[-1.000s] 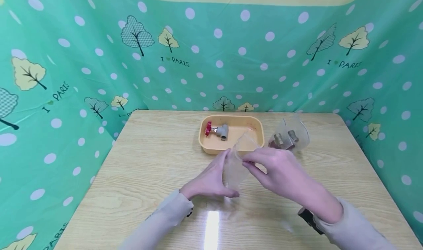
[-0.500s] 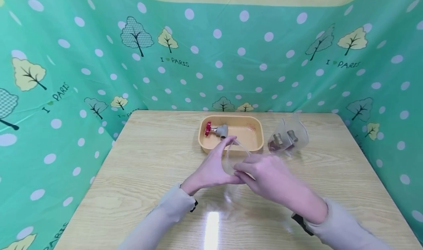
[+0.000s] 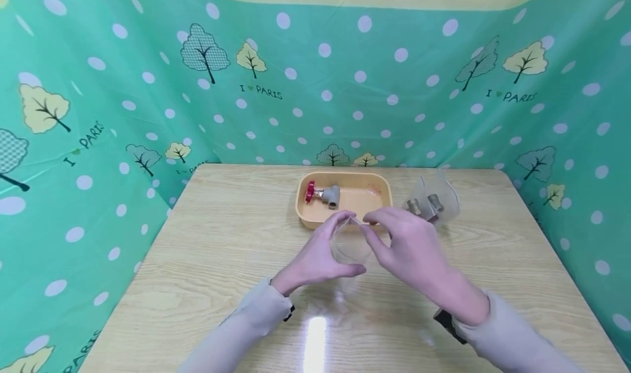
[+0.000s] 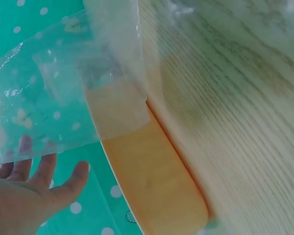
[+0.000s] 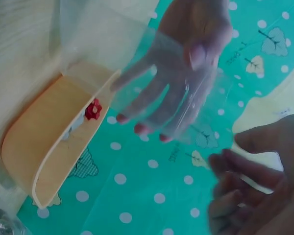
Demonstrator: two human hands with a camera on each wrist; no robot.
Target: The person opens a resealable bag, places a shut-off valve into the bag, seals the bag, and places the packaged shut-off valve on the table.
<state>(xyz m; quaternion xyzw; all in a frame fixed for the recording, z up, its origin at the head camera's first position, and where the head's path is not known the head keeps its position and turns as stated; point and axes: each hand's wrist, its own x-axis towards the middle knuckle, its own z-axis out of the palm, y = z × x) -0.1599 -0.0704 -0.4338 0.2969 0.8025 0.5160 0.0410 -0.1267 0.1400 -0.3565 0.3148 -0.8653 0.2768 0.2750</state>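
Note:
A clear plastic bag (image 3: 351,242) stands upright between both hands, its mouth spread. My left hand (image 3: 317,255) holds it from the left in a C shape; in the right wrist view its spread fingers show through the film, with the thumb on the near side. My right hand (image 3: 411,241) is at the bag's right rim, thumb tip touching or very near the edge, with a gap between thumb and forefinger. Behind the bag, a peach plastic tray (image 3: 362,200) holds a grey valve (image 3: 331,196) with a red handwheel (image 3: 310,191).
Right of the tray stands another clear bag (image 3: 448,198) with metal fittings (image 3: 436,202) inside, partly behind my right hand. A wood-grain table (image 3: 212,241) lies beneath. A green dotted cloth (image 3: 315,110) surrounds its back and sides.
The bag was flatter, with the right fingers pinching its edge; now its mouth is spread rounder. The right hand dipped toward the left hand, then rose slightly, thumb and forefinger parting.

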